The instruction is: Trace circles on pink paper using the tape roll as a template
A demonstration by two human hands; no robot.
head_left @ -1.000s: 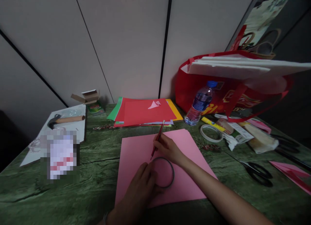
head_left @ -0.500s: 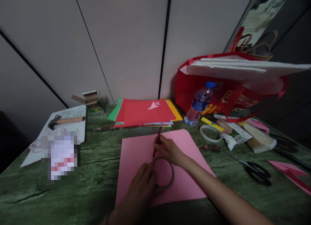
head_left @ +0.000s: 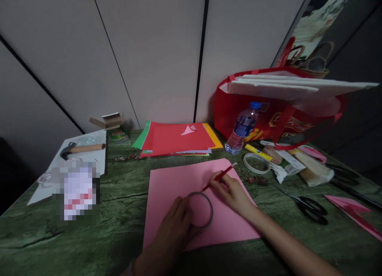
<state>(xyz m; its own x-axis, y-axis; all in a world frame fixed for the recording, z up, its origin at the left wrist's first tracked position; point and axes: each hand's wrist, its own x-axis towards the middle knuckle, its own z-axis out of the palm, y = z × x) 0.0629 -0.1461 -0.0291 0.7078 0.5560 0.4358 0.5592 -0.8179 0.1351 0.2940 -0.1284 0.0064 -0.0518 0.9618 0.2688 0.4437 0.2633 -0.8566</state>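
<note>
A sheet of pink paper (head_left: 170, 180) lies flat on the table in front of me. On it rests a thin dark ring (head_left: 212, 210), round like a roll of tape. My left hand (head_left: 174, 226) grips the ring at its left side, fingers closed against the rim and partly hiding it. My right hand (head_left: 232, 193) pinches a dark red pencil (head_left: 225, 172), which leans to the right with its tip at the ring's top edge. Pink paper shows through the ring's middle.
Behind are stacked coloured sheets (head_left: 179, 142). To the right stand a water bottle (head_left: 241, 129) and red bag (head_left: 227, 113), with a tape roll (head_left: 244, 161), glue stick (head_left: 258, 152) and scissors (head_left: 312, 208) nearby. A hammer (head_left: 86, 148) lies on a white board (head_left: 101, 162) at left.
My right hand has moved right, and the pencil tip has travelled along the ring's top edge, the pencil now tilting rightward. My left hand and the ring stay in place.
</note>
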